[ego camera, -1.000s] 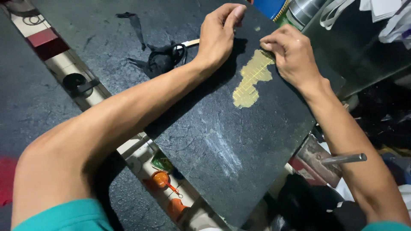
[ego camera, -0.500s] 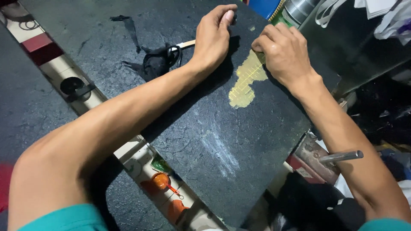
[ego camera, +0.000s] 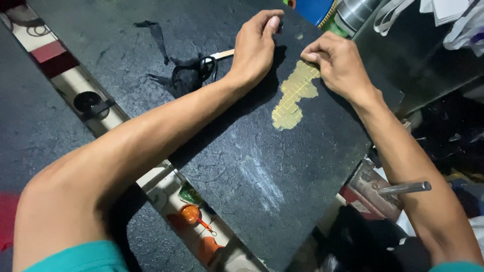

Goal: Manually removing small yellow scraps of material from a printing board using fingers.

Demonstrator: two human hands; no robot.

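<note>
A large dark stone slab [ego camera: 242, 166] lies tilted across the view. On its upper right sits a yellowish gridded patch [ego camera: 291, 100]. My right hand [ego camera: 339, 63] is curled over the patch's top end, with thumb and fingers pinched on its edge. My left hand [ego camera: 256, 45] presses down on the slab left of the patch, its fingertips bent at the slab's far edge. A pale stick [ego camera: 223, 54] pokes out from under its palm towards a black rag [ego camera: 187, 74].
Patterned floor tiles [ego camera: 60, 65] show left of the slab, with orange shapes [ego camera: 191, 214] lower down. A metal rod [ego camera: 403, 188] sticks out beside my right forearm. A blue object [ego camera: 315, 9] and a metal can [ego camera: 355, 15] stand beyond the slab's far corner.
My right hand has shifted slightly along the top of the yellow patch. My left hand stays pressed on the slab in nearly the same place.
</note>
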